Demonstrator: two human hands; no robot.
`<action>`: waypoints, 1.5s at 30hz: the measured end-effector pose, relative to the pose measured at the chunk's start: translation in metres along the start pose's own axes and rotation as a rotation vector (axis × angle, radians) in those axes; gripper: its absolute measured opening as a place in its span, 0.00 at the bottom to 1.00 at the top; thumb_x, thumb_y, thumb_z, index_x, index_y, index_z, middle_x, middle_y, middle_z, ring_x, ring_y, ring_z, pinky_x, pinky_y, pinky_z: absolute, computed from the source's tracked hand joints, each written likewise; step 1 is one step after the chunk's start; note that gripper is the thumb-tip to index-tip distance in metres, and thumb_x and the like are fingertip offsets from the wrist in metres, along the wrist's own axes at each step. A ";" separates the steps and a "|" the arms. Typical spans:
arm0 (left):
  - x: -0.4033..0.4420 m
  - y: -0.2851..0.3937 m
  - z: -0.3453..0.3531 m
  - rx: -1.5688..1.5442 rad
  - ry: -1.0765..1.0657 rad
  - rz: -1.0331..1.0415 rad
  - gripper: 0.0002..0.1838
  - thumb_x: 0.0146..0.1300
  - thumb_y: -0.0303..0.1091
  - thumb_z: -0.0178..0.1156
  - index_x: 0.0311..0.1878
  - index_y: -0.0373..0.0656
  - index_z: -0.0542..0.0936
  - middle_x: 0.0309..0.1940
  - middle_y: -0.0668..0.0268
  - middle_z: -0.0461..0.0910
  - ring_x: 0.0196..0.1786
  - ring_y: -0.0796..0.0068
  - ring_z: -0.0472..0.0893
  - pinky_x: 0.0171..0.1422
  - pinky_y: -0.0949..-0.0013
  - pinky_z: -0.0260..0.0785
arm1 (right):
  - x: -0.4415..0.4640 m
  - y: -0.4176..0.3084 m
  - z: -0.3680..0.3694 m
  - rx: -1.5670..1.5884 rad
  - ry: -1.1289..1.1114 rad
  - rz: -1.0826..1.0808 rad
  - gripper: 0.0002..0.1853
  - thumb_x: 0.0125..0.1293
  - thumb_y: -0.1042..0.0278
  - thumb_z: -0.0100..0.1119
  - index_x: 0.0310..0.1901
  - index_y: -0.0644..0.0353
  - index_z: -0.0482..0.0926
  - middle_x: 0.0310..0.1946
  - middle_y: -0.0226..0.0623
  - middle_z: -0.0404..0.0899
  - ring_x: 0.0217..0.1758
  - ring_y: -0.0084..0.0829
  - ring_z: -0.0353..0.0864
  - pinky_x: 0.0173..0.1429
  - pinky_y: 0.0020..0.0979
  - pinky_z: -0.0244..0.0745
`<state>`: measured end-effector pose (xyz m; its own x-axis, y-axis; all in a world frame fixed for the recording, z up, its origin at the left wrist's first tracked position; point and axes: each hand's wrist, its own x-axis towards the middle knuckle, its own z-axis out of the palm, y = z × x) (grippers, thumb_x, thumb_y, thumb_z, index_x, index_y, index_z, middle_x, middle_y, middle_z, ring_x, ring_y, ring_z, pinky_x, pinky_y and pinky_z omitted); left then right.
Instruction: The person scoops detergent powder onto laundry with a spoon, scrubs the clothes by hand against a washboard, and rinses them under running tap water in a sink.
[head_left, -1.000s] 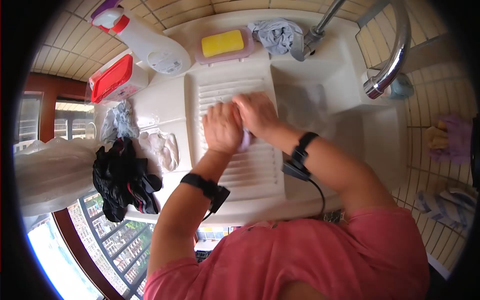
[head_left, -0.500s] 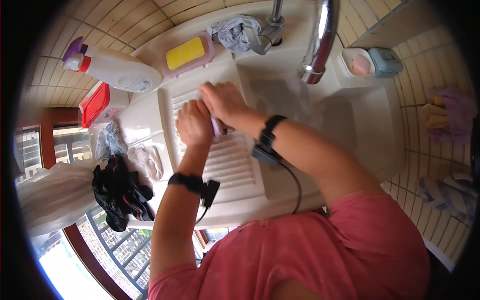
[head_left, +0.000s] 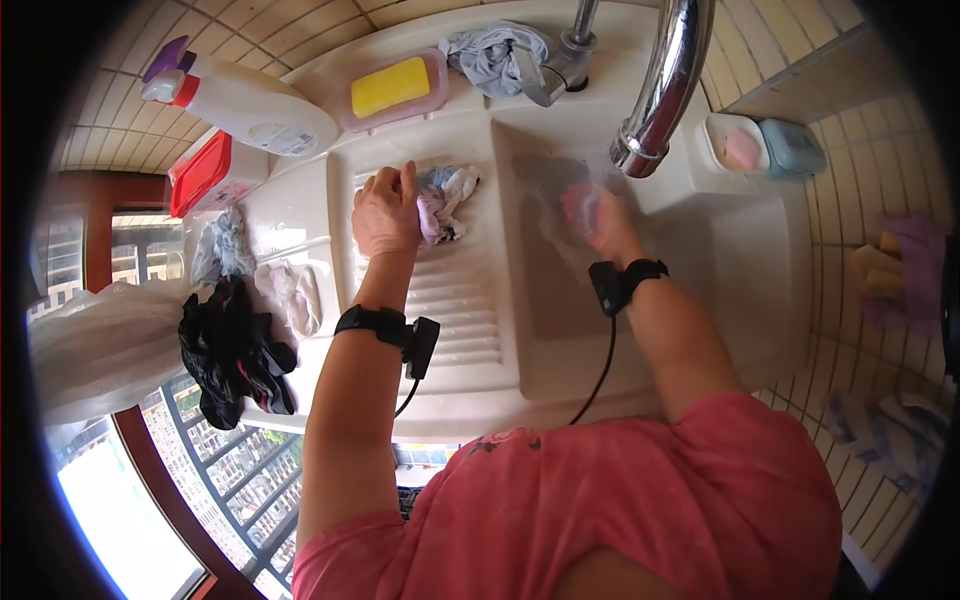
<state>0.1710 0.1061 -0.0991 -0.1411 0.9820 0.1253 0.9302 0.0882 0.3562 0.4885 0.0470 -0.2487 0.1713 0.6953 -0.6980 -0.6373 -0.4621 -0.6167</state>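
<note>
I see the L hand w/ bent fingers touching the balled-up cloth on the bumpy white washboard; can't tell if it grips. R hand is open, nr the tap, over the sink. Past L fingers: yellow block, bottle, tiled wall. Left of 'em: black clothes.
</note>
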 end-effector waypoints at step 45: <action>0.017 -0.019 -0.012 -0.099 0.275 0.267 0.10 0.71 0.43 0.58 0.46 0.48 0.80 0.45 0.59 0.81 0.50 0.53 0.78 0.58 0.51 0.67 | -0.080 0.020 0.262 -1.221 -0.009 -1.498 0.05 0.71 0.65 0.54 0.41 0.54 0.75 0.31 0.41 0.82 0.39 0.49 0.81 0.46 0.51 0.71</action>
<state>0.1468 0.1187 -0.0925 0.0038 0.8859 0.4639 0.9110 -0.1943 0.3637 0.2652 0.1271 -0.1096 -0.0104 0.8301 0.5576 0.7906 0.3482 -0.5036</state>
